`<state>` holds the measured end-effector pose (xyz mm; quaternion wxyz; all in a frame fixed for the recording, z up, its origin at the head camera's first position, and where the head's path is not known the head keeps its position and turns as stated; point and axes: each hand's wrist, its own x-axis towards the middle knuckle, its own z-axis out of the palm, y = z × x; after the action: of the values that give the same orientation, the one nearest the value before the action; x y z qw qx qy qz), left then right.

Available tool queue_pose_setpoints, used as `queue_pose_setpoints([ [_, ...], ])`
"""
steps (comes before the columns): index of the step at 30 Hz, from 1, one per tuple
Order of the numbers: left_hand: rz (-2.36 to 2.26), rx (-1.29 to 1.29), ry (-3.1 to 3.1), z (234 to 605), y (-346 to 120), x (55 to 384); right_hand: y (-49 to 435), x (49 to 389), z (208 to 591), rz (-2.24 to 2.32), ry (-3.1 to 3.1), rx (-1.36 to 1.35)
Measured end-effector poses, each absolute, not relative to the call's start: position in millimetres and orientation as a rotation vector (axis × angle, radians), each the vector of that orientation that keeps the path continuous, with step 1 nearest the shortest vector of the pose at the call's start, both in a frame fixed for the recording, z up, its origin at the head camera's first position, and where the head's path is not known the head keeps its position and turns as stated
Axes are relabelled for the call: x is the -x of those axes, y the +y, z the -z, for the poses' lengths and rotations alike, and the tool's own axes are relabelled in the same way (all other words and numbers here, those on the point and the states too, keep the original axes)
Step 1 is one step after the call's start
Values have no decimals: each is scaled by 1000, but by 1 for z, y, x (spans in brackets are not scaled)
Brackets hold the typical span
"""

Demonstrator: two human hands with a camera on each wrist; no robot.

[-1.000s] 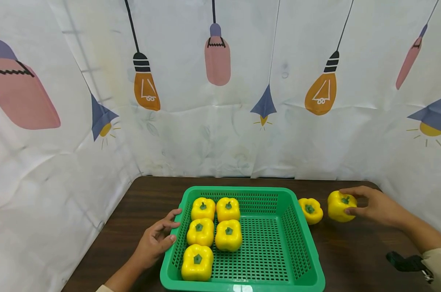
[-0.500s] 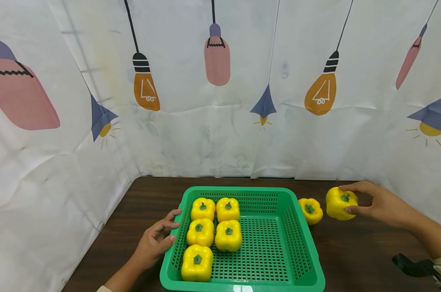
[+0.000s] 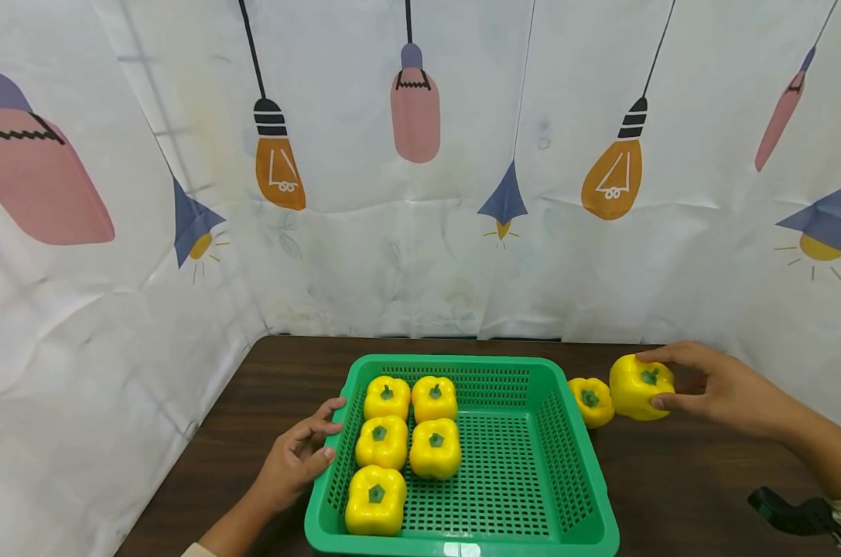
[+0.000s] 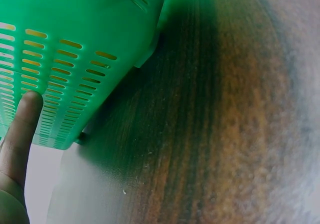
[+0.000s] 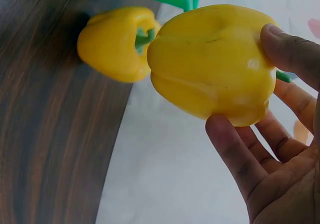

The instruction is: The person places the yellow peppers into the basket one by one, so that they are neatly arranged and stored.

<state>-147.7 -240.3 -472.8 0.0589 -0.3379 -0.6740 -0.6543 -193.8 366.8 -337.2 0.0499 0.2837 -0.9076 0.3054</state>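
Observation:
My right hand [image 3: 723, 391] holds a yellow bell pepper [image 3: 636, 391] between thumb and fingers, right of the basket. In the right wrist view this bell pepper [image 5: 210, 64] is raised off the table, its green stem towards the palm. Another yellow bell pepper [image 3: 587, 398] lies on the table against the basket's right side. My left hand [image 3: 295, 456] rests at the left rim of the green perforated basket [image 3: 573, 456]; in the left wrist view a fairly straight finger [image 4: 22, 129] touches the slotted wall. Inside the basket, several yellow bell peppers [image 3: 376, 499] stand in two columns on the left.
The dark wood table [image 3: 699, 495] runs back to a white curtain [image 3: 406, 263] printed with lamps and bulbs. A black strap [image 3: 796, 514] hangs near the right wrist. The basket's right half shows bare slotted floor.
My right hand has lifted the bell pepper slightly and carried it a little left, nearer the one beside the basket. The left hand and the basket stay where they were.

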Motion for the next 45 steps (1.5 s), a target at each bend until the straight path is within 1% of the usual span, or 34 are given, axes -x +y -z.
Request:
queue_pose_setpoints([
  [8,1952,1001,-2055,473,-241,148,353,189,329,-884,-2756,-898],
  [24,1949,1003,-2053,473,-240,147,322,185,317,-947,-2645,-1084],
  [45,1977,1019,-2033,474,-239,147,288,179,319,-1039,-2679,-1178],
])
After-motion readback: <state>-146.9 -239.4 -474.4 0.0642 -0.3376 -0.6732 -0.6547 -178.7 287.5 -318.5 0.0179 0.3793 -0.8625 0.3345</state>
